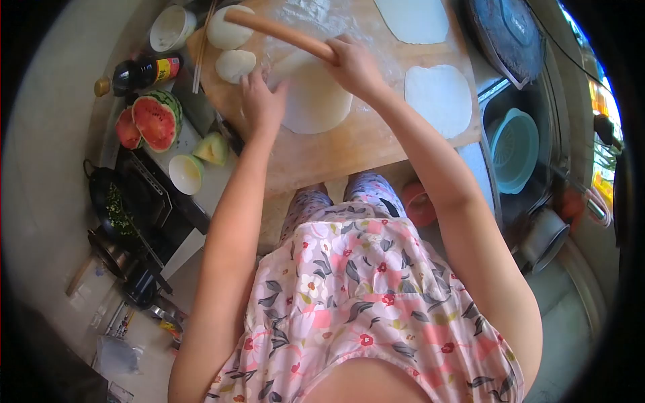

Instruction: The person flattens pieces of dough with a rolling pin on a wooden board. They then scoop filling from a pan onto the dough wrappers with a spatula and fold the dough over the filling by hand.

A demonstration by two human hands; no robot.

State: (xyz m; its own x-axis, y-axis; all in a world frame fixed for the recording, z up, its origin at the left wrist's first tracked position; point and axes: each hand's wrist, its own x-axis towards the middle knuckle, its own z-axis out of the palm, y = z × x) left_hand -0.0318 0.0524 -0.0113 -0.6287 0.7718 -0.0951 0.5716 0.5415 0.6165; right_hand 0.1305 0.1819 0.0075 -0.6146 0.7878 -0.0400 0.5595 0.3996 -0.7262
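Observation:
My right hand (356, 68) grips one end of a wooden rolling pin (275, 31), which slants up to the left above the board. Beneath it a round, flat sheet of dough (316, 107) lies on the floured wooden board (349, 149). My left hand (263, 102) is at the sheet's left edge, thumb and fingers apart; whether the fingertips touch the dough is unclear. Just beyond that hand sit a small dough lump (236, 66) and a larger one (230, 29). Two rolled dough sheets, one nearer (438, 101) and one farther (415, 20), lie on the right.
Left of the board are chopsticks (201, 50), a white bowl (173, 29), a dark sauce bottle (146, 72), cut watermelon (158, 121) and a wok with chopped greens (111, 201). On the right are a round dark pan (507, 37) and a teal colander (515, 151) in the sink.

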